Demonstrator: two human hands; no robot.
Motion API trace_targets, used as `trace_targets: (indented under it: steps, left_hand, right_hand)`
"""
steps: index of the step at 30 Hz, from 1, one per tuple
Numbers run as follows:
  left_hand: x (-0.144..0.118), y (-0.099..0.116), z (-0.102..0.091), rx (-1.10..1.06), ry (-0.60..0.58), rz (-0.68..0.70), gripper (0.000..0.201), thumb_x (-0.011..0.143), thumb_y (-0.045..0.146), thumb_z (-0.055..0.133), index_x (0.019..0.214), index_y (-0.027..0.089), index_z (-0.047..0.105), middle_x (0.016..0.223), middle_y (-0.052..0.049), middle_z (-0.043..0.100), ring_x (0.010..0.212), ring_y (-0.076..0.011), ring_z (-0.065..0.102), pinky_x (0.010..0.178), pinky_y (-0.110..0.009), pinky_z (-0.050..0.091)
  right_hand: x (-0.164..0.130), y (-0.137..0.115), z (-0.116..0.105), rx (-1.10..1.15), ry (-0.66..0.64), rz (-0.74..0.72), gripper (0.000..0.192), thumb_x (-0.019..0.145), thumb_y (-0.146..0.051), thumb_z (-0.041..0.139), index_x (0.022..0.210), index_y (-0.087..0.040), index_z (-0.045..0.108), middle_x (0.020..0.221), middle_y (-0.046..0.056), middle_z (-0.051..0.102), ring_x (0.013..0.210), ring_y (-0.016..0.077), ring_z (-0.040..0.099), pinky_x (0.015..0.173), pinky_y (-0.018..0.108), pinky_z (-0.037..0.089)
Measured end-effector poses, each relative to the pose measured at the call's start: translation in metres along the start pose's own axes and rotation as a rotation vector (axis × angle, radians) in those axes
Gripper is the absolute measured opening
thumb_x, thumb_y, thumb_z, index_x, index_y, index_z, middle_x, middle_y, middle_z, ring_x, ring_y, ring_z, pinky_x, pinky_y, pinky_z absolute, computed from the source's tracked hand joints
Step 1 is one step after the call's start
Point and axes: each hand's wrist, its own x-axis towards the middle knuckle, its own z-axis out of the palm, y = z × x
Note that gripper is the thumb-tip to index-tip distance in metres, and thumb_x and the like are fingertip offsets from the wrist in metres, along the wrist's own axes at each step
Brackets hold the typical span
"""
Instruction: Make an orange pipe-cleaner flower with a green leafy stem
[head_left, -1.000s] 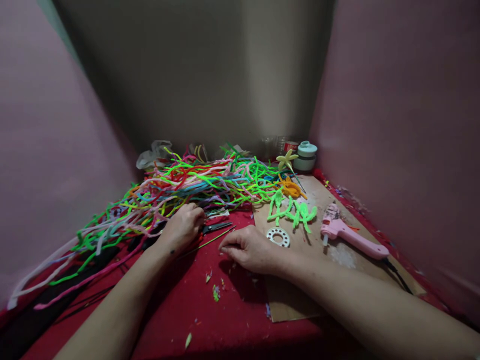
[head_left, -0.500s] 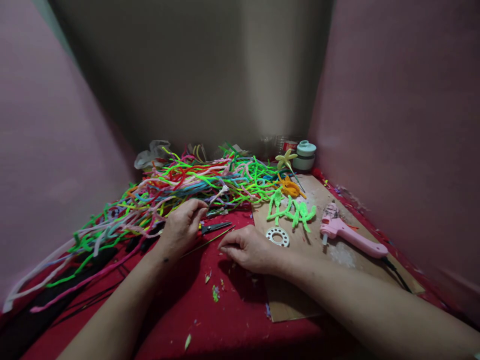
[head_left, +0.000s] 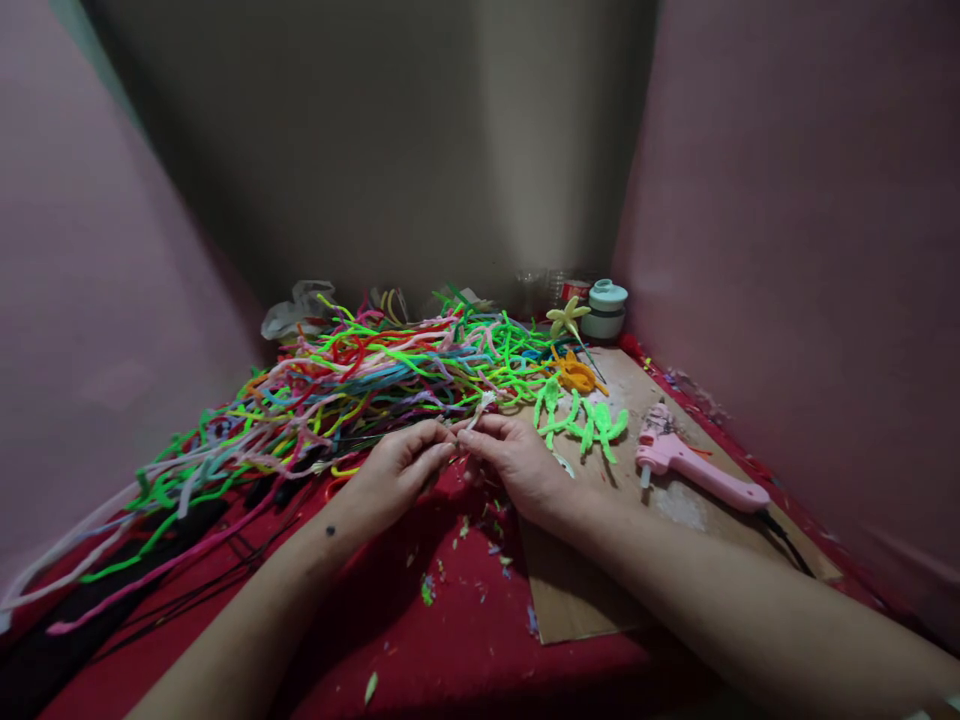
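Scraps (head_left: 426,588): small green and pale bits lie on the red cloth (head_left: 420,640) at 6 o'clock, nearest the camera.
Left hand (head_left: 397,470): fingers drawn together, pinching the lower end of a thin white pipe cleaner (head_left: 480,408) near the centre.
Right hand (head_left: 517,462): fingertips meet the left's, pinching the same white pipe cleaner, whose tip points up toward 12 o'clock.
Cardboard sheet (head_left: 600,570): lies under the right forearm, at 4 o'clock.
Glue gun (head_left: 697,472): pink, lying on the cardboard at 3 o'clock, apart from both hands.
Green shapes (head_left: 581,420): bent pipe-cleaner pieces just beyond the right hand, at 2 o'clock.
Pile of pipe cleaners (head_left: 337,390): many colours, spread from 9 to 12 o'clock.
Jar (head_left: 604,310): pale teal, at 1 o'clock by the far wall.
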Motion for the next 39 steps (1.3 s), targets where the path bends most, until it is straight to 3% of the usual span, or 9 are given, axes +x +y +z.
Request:
trace_targets:
  steps: [7,11,15,18,22,25,33,39]
  left_hand:
    - [-0.001,0.002,0.0,-0.2,-0.165,-0.203,0.027,0.075,0.042,0.058,0.072,0.016,0.058,0.059,0.003,0.053,0.048,-0.0085,0.043,0.046,-0.02,0.033]
    - [0.0,0.0,0.003,-0.266,-0.128,-0.25,0.029,0.074,0.044,0.059,0.068,0.015,0.055,0.054,0.003,0.052,0.042,-0.0055,0.034,0.041,-0.019,0.023]
    - [0.0,0.0,0.006,-0.28,-0.066,-0.272,0.029,0.071,0.043,0.059,0.064,0.015,0.054,0.048,0.005,0.046,0.041,-0.0051,0.03,0.041,-0.019,0.019]
    - [0.0,0.001,0.008,-0.207,-0.014,-0.209,0.027,0.072,0.042,0.058,0.069,0.015,0.06,0.049,0.005,0.045,0.045,-0.0072,0.034,0.044,-0.019,0.025]
    - [-0.001,-0.004,0.013,-0.146,0.057,-0.072,0.024,0.075,0.037,0.055,0.076,0.015,0.066,0.068,-0.001,0.062,0.065,-0.0137,0.052,0.062,-0.024,0.04]
    - [-0.004,-0.009,0.018,-0.095,0.11,-0.025,0.025,0.079,0.036,0.053,0.082,0.017,0.068,0.081,-0.003,0.067,0.076,-0.0164,0.057,0.072,-0.027,0.043]
    - [-0.013,-0.012,0.031,0.068,0.27,0.103,0.026,0.085,0.031,0.048,0.091,0.017,0.069,0.087,-0.004,0.071,0.083,-0.0174,0.063,0.075,-0.026,0.045]
    - [-0.017,-0.02,0.036,0.101,0.327,0.249,0.022,0.087,0.026,0.047,0.092,0.018,0.067,0.088,-0.003,0.071,0.08,-0.0139,0.064,0.075,-0.022,0.046]
  right_hand:
    - [0.001,-0.001,-0.002,0.066,0.048,0.05,0.025,0.065,-0.034,0.072,0.077,-0.013,0.063,0.058,-0.002,0.061,0.044,0.0056,0.05,0.043,0.018,0.034]
    - [0.001,-0.003,-0.002,0.102,0.039,0.006,0.026,0.061,-0.028,0.074,0.08,-0.013,0.065,0.061,-0.002,0.062,0.048,0.0068,0.054,0.049,0.02,0.041]
    - [0.002,-0.005,-0.002,0.079,0.091,-0.04,0.026,0.064,-0.034,0.072,0.077,-0.012,0.065,0.061,-0.002,0.061,0.047,0.0071,0.054,0.045,0.019,0.039]
    - [0.005,-0.003,-0.003,0.112,0.101,-0.065,0.025,0.066,-0.036,0.071,0.074,-0.012,0.066,0.062,-0.001,0.062,0.048,0.0074,0.055,0.047,0.019,0.042]
    - [0.007,-0.001,-0.005,0.184,0.057,-0.065,0.025,0.066,-0.036,0.071,0.073,-0.012,0.067,0.065,0.001,0.065,0.049,0.0076,0.057,0.047,0.02,0.044]
    - [0.007,-0.002,-0.005,0.22,0.047,-0.073,0.025,0.065,-0.036,0.073,0.069,-0.012,0.066,0.061,0.001,0.064,0.047,0.0077,0.057,0.047,0.02,0.044]
    - [0.003,-0.011,-0.004,0.305,0.01,-0.015,0.024,0.067,-0.034,0.073,0.066,-0.012,0.064,0.06,0.002,0.065,0.048,0.0093,0.059,0.049,0.021,0.046]
    - [0.002,-0.012,-0.003,0.346,-0.016,0.015,0.019,0.072,-0.03,0.069,0.066,-0.013,0.063,0.056,0.002,0.062,0.047,0.0101,0.057,0.048,0.022,0.045]
